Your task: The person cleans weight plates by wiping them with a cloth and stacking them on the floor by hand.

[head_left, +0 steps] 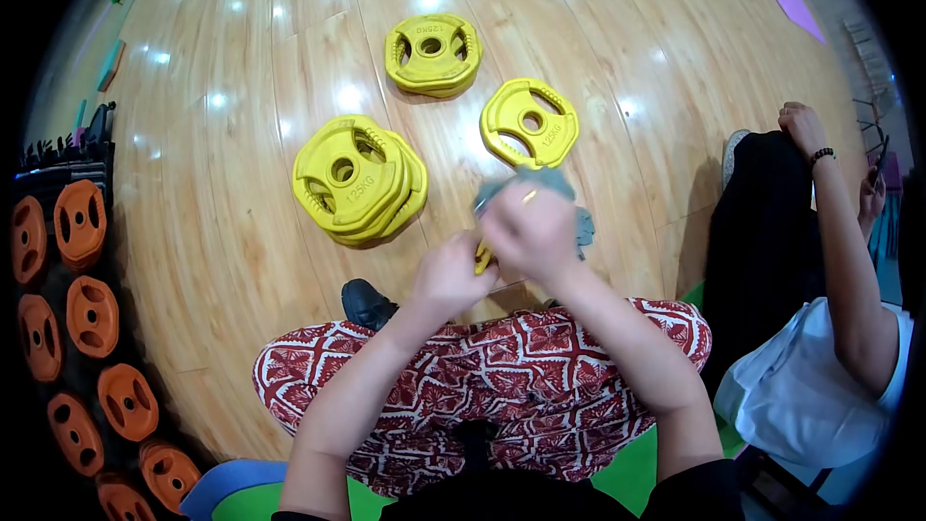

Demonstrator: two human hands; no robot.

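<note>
Wood floor (pixel 231 280); left hand (pixel 450 272) pinching yellow plate (pixel 481 259), probably hefty, rim's best; right hand (pixel 533 227) on grey cloth (pixel 585 228), fingers too blurry.

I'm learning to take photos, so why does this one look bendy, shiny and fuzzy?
Head view: the right hand is smeared, probably by moving, the left hand a little less; white glare spots dot the glossy wooden floor, probably from lights above; the picture bends into black corners, likely a wide lens; the yellow plates look fairly sharp.
</note>
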